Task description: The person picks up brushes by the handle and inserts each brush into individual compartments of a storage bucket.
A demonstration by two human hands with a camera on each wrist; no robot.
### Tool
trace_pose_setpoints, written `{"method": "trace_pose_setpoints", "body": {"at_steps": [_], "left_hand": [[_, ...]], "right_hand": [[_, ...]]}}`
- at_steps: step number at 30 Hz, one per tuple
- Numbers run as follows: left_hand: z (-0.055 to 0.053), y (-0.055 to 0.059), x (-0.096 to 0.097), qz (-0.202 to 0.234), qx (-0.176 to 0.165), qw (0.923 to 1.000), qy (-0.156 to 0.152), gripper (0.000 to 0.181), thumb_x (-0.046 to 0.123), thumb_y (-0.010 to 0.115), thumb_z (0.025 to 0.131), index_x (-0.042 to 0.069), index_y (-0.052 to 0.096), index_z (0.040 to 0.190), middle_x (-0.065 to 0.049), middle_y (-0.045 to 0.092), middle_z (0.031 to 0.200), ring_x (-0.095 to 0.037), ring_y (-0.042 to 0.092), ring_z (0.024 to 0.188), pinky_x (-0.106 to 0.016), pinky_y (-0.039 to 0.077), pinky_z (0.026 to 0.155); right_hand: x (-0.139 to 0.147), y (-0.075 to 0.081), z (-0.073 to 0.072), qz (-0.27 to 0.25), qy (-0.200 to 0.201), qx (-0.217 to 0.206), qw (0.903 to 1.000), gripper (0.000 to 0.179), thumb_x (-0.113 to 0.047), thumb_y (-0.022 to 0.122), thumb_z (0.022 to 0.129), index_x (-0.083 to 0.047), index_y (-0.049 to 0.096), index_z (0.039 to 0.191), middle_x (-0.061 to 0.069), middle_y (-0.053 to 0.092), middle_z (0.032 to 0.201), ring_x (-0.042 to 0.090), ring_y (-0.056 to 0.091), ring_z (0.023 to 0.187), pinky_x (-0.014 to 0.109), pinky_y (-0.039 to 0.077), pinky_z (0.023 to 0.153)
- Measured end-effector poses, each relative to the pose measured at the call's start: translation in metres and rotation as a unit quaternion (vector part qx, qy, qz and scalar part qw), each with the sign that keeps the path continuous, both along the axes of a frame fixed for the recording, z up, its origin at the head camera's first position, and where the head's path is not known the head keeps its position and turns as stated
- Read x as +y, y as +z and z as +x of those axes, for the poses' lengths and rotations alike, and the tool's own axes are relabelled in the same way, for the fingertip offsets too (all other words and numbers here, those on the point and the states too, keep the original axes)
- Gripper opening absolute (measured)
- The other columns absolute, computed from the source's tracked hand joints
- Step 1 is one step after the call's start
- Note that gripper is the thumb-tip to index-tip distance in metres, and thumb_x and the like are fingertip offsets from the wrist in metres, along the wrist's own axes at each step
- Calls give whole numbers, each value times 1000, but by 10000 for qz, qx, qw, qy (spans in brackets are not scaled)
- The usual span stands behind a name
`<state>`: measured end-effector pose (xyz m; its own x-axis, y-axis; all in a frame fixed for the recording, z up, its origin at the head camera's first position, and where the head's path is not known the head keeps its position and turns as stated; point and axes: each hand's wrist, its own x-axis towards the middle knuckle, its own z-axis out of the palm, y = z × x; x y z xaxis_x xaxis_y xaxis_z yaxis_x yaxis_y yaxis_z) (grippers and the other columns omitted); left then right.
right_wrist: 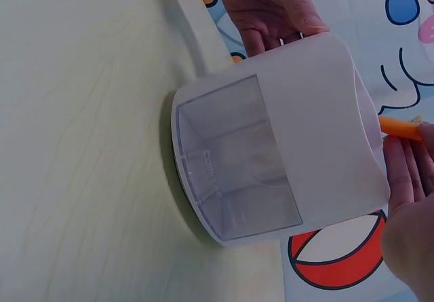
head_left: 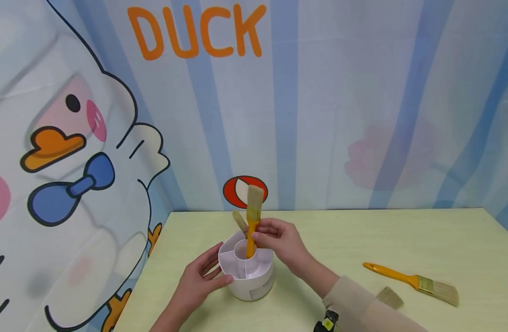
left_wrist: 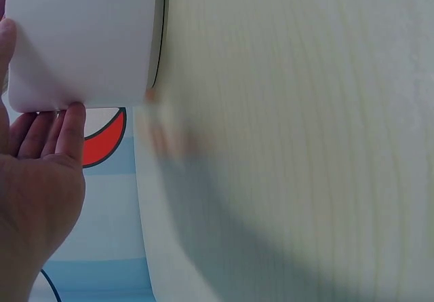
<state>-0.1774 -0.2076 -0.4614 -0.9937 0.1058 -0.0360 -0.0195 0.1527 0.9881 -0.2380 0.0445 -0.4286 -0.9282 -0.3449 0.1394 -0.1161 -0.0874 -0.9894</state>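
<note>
A white round desk organizer (head_left: 254, 287) with several compartments stands upright on the table. My left hand (head_left: 201, 274) holds its left side, thumb at the front and fingers farther back; the organizer's wall (left_wrist: 81, 44) shows above that hand in the left wrist view. My right hand (head_left: 284, 242) pinches a paintbrush (head_left: 254, 205) by its orange handle, bristles up. The handle's lower end is in the organizer's round middle compartment. A second paintbrush (head_left: 239, 221) leans in a rear compartment, partly hidden. A clear drawer (right_wrist: 237, 163) fronts the organizer in the right wrist view.
To the right on the pale table (head_left: 320, 226) lies a wide paintbrush (head_left: 436, 288) with an orange handle. Beside it are the bristles of another paintbrush (head_left: 389, 298), the rest hidden by my right sleeve (head_left: 357, 299). A duck-print cloth (head_left: 320, 115) hangs behind the table.
</note>
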Motion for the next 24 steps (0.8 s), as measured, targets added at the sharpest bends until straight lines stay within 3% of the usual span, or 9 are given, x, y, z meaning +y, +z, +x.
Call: {"method": "trace_pose_setpoints", "body": {"at_steps": [15,24], "left_hand": [[-1,-2,-1,10,-19,10000,-21,83,14,91,88,8,50,159,-19,52,161,-40,51,147,-40,54,109],[-1,-3,0,-27,41,10000,10,82,15,91,88,7,51,159,-18,54,159,-40,53,146,-40,56,108]], "right_hand": [[6,2,-2,686,216,579,9957,28,-9,78,99,4,75,123,17,79,114,27,78,102,32,65,93],[7,4,-3,670,268,667,9952,28,-8,78,98,4,75,123,17,80,112,25,79,99,31,66,91]]}}
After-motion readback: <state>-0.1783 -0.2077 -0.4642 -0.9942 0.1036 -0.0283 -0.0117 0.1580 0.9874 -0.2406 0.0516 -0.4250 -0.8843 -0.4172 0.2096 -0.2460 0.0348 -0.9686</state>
